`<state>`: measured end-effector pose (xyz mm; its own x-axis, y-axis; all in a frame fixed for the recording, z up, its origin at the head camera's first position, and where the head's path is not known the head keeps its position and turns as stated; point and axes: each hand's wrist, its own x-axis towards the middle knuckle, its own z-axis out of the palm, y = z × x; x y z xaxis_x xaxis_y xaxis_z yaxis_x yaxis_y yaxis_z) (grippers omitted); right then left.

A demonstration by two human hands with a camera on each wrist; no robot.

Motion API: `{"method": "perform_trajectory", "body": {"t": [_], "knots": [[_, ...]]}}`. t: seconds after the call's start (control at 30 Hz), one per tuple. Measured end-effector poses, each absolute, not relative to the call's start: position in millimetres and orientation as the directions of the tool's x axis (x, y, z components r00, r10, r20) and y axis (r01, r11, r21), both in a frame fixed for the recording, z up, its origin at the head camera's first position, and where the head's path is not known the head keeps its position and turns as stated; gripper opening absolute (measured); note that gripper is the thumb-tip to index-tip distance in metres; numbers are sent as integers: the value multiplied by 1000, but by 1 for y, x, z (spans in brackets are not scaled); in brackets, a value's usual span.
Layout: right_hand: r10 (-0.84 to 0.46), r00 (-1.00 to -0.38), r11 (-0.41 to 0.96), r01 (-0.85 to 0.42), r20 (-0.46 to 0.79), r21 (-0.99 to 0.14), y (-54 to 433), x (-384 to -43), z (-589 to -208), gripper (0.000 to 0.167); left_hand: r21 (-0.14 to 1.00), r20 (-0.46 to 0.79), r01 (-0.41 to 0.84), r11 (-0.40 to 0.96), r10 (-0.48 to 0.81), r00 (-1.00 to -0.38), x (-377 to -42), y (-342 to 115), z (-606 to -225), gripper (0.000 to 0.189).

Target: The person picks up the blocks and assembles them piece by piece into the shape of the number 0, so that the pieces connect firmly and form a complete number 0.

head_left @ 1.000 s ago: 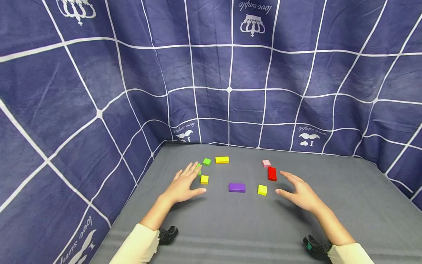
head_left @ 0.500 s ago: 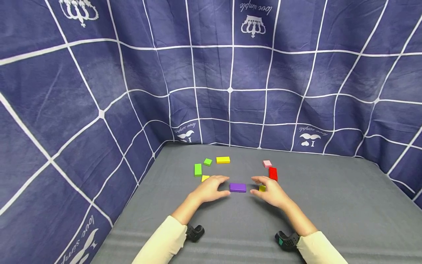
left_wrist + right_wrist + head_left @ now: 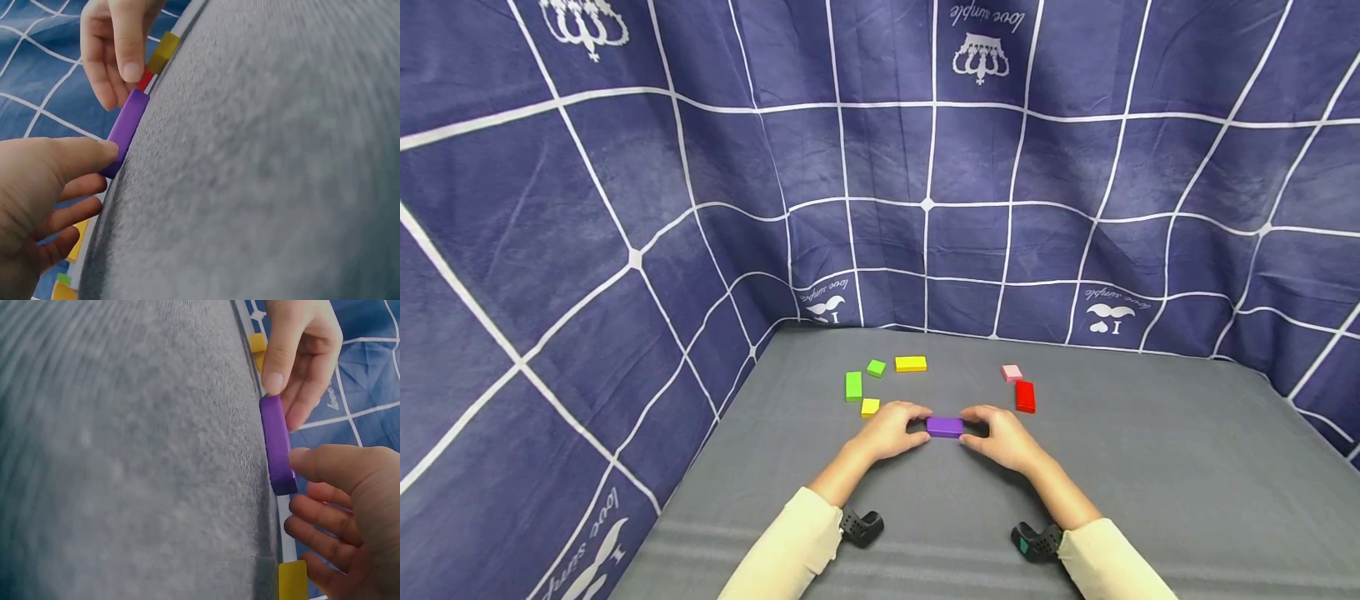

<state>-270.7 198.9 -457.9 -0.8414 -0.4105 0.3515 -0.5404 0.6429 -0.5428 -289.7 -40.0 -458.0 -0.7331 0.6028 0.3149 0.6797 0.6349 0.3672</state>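
1. The left hand (image 3: 887, 431) has thumb and fingers apart at the purple block (image 3: 944, 427)'s left end; whether they clamp it cannot be told.
2. The purple block lies on the counter (image 3: 951, 517).
3. The right hand (image 3: 1006, 438) matches at its right end, grip equally unclear.

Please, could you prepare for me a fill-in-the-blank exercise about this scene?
1. The purple block lies ____ the left hand and the right hand.
2. The pink block is nearest to the ____ block.
3. The dark blue cloth behind the grey tabletop has ____ lines.

Missing words: between; red; white.
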Motion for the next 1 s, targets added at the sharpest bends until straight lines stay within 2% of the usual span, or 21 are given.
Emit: {"method": "perform_trajectory", "body": {"t": [0.7,1.0], "knots": [[-369,-869,690,-495,330,-529,191,-275,-460,20,419,371,644,640,526,-765,-291,-36,-468,29],[-409,-858,654,-513,311,-555,195,-269,-455,20,408,339,666,625,573,-746,-285,-37,-460,27]]}}
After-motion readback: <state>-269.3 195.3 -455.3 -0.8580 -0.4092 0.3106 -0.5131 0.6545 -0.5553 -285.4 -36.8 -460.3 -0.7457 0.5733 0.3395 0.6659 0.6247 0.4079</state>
